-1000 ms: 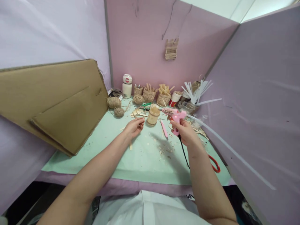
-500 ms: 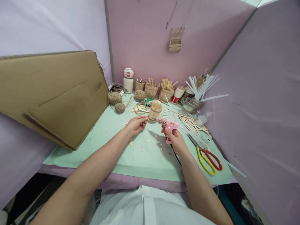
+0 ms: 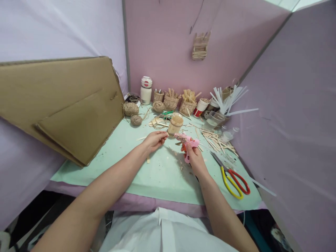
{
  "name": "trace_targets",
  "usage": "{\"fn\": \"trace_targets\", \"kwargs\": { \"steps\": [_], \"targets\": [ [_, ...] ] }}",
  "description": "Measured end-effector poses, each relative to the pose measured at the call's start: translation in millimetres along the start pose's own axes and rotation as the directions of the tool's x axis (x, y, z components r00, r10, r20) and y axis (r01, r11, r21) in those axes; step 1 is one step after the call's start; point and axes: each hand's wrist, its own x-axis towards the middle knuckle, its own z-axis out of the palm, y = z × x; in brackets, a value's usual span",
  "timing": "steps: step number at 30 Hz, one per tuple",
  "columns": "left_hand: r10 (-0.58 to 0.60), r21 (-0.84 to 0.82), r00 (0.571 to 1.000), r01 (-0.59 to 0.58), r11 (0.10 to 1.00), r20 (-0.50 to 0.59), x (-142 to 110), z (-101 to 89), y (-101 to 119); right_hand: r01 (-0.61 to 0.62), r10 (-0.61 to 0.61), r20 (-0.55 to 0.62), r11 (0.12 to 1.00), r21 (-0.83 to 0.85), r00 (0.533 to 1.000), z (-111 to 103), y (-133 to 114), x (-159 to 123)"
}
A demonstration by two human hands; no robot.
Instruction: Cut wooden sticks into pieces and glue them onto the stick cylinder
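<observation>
My right hand (image 3: 194,157) is wrapped round the handle of a pink hot glue gun (image 3: 193,141), its nozzle end pointing left. Opposite the nozzle, my left hand (image 3: 156,139) pinches a tiny pale piece at the fingertips, too small to name. Just behind the fingertips stands a small round wooden container (image 3: 175,125), upright, with a raised band round it. Wood shavings (image 3: 181,167) are scattered on the green tabletop (image 3: 157,178) below the glue gun.
Scissors (image 3: 231,178) with yellow and red handles lie at right, near thin wooden sticks (image 3: 216,140). Twine balls (image 3: 131,109), a white jar (image 3: 146,91), stick-filled baskets (image 3: 188,105) and a cup of clear glue sticks (image 3: 225,103) line the back. Cardboard (image 3: 68,105) leans at left.
My right hand has brought the glue gun left and nearer, its nozzle now close to my left fingertips. The scissors have come into full view. My left hand stays pinched.
</observation>
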Motion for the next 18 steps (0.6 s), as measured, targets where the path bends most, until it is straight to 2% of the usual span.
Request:
{"fn": "trace_targets", "kwargs": {
  "steps": [6, 18],
  "targets": [
    [0.004, -0.007, 1.0, -0.004, 1.0, -0.003, 0.5, -0.8, -1.1, 0.0, 0.0, 0.001, 0.999, -0.041, 1.0, 1.5, -2.2, -2.0],
    [0.003, 0.001, 1.0, -0.003, 1.0, 0.016, 1.1, -2.0, -1.6, 0.03, -0.03, 0.001, 1.0, -0.011, 1.0, 0.5, 2.0, -0.3]
  ]
}}
